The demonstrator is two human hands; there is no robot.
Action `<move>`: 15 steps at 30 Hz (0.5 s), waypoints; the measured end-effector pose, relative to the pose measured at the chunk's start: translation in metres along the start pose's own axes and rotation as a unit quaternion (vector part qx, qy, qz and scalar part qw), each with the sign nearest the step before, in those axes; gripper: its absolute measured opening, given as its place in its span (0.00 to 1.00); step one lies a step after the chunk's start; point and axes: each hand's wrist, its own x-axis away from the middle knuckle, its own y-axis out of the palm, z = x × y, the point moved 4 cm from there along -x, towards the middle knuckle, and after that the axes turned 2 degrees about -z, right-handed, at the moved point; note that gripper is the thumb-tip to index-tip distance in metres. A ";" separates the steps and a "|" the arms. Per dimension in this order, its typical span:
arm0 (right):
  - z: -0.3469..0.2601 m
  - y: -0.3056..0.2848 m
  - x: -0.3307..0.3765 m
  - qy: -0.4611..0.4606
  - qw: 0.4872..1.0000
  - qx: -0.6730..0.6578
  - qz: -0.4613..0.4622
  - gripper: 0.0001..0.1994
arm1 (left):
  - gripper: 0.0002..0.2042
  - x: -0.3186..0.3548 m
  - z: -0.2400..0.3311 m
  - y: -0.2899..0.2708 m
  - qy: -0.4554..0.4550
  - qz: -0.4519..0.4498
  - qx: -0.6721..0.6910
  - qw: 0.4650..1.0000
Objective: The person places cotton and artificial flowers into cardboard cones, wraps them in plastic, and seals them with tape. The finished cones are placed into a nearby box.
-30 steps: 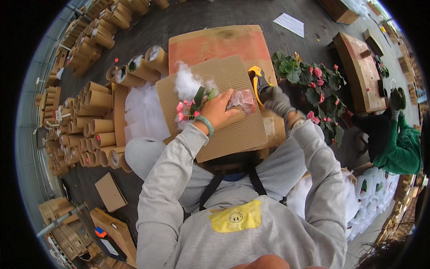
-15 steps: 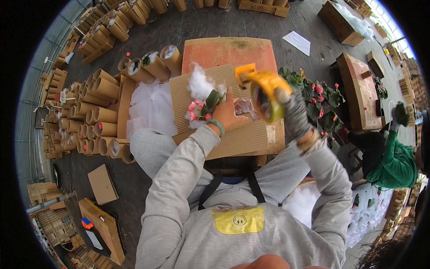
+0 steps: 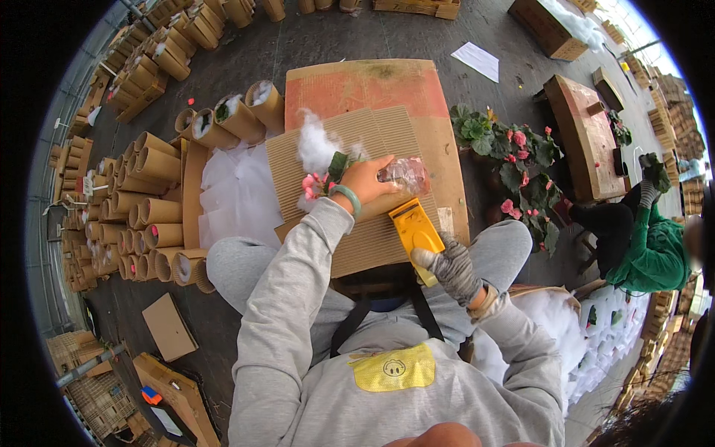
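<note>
The bare left hand [image 3: 366, 186] was curled firmly over a pink-flowered, green-leaved plant [image 3: 337, 165] with a clear-plastic-wrapped base, fingers and thumb slightly spread. Apart from it, the grey-gloved right hand [image 3: 450, 274] was clamped on a yellow tape dispenser [image 3: 415, 229] by the tabletop's near right corner. The plant lay on a brown corrugated cardboard sheet [image 3: 363, 249], which overhung the near edge of the red-and-tan tabletop [image 3: 357, 83]. Brown cardboard tubes [image 3: 156, 179] crowded the dark floor [image 3: 328, 36] beyond the left edge.
</note>
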 end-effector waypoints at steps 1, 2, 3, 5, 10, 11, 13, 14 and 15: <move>0.000 -0.004 0.002 -0.029 0.997 0.074 0.011 0.25 | 0.35 0.000 0.001 0.000 0.008 0.005 0.007 1.000; 0.000 -0.008 0.006 -0.074 0.986 0.151 0.004 0.26 | 0.36 -0.001 -0.001 0.000 -0.006 -0.002 0.006 1.000; 0.000 -0.016 0.008 -0.103 0.994 0.049 -0.007 0.29 | 0.37 0.000 0.001 0.000 0.007 0.016 -0.006 1.000; 0.001 -0.045 0.001 -0.161 0.977 0.126 0.065 0.27 | 0.34 0.004 0.002 0.005 -0.003 0.014 -0.030 0.999; 0.024 -0.108 -0.145 -0.207 0.733 0.600 0.245 0.26 | 0.38 0.036 0.024 0.024 0.046 0.074 -0.072 0.994; 0.031 -0.114 -0.173 -0.214 0.716 0.630 0.214 0.26 | 0.38 0.047 0.031 0.027 0.082 0.109 -0.075 0.988; 0.041 -0.121 -0.200 -0.125 0.703 0.690 0.120 0.25 | 0.38 0.062 0.038 0.038 0.095 0.112 -0.071 0.987; 0.036 -0.120 -0.199 -0.138 0.758 0.627 0.114 0.26 | 0.39 0.067 0.041 0.040 0.111 0.134 -0.080 0.981; 0.029 -0.115 -0.189 -0.157 0.810 0.556 0.101 0.27 | 0.39 0.071 0.042 0.043 0.123 0.151 -0.088 0.977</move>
